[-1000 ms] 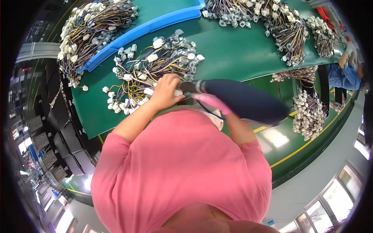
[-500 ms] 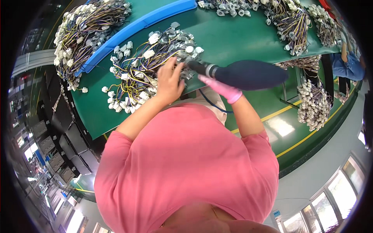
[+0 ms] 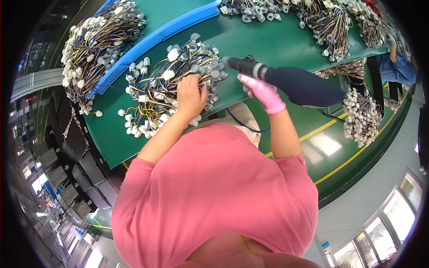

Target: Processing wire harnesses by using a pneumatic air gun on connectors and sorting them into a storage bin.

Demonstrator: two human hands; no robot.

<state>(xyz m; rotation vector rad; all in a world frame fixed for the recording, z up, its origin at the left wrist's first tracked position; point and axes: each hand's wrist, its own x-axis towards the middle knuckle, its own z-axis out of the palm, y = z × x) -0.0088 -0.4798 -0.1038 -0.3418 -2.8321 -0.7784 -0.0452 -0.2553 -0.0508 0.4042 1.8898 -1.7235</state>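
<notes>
A heap of wire harnesses [image 3: 154,96] lies on the green table, with white and grey connectors on yellow, black and purple wires. My bare left hand [image 3: 191,96] rests at its near side, fingers bent over the wires and thumb apart. My right hand [image 3: 261,91], in a pink glove, is closed on a black tube-shaped tool [image 3: 243,66] with a metal collar and a full dark cloth bag [image 3: 308,87]. The tool's tip stands just right of the grey connectors [image 3: 214,70]. Its handle is mostly hidden by the glove, and a dark blue hose [image 3: 243,126] hangs below.
A blue divider strip [image 3: 152,42] crosses the green table [image 3: 263,44]. Beyond it at left lies another harness heap [image 3: 103,49]. More bundles [image 3: 333,31] lie at the far right, and others hang under the table [image 3: 362,118]. A person in blue [image 3: 397,69] is at the far right.
My right hand has drawn the tool a little right, away from the connectors. My left hand's fingers have come closer together over the wires and shifted slightly toward me.
</notes>
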